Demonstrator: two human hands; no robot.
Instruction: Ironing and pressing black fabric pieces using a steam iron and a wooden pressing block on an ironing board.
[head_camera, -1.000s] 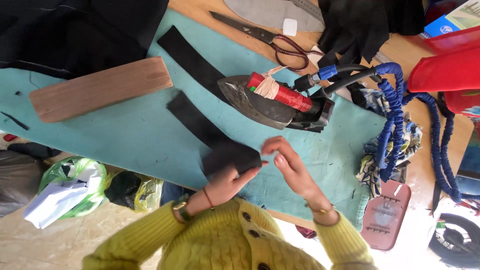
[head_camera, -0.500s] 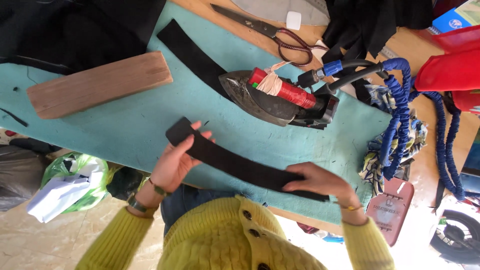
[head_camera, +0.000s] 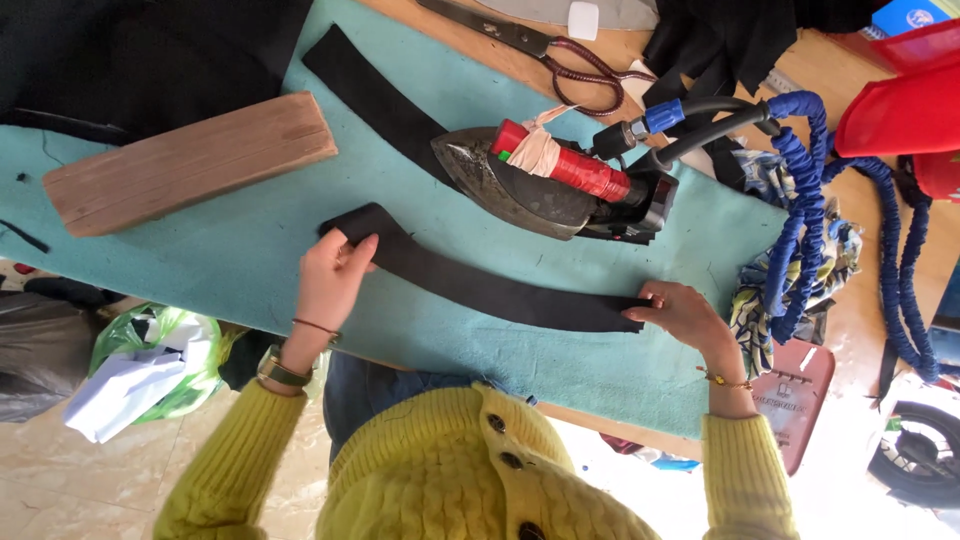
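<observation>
— So, what are the hands holding?
— A black strip (head_camera: 480, 285), stretched flat on the teal pad (head_camera: 250, 250). The left hand (head_camera: 330, 280) pinches its folded end, fingers closed over the cloth; the right hand (head_camera: 685, 315) grips the other end between thumb and fingertips.
— And beyond them?
— Just past the strip, between the two hands, an iron (head_camera: 545, 185) with a red handle rests on the pad. A second black strip (head_camera: 370, 95) runs away under its nose. Farther out from the left hand lies a wood block (head_camera: 185, 160); beyond the right, a blue hose (head_camera: 810, 210), and farthest off, scissors (head_camera: 550, 50).
</observation>
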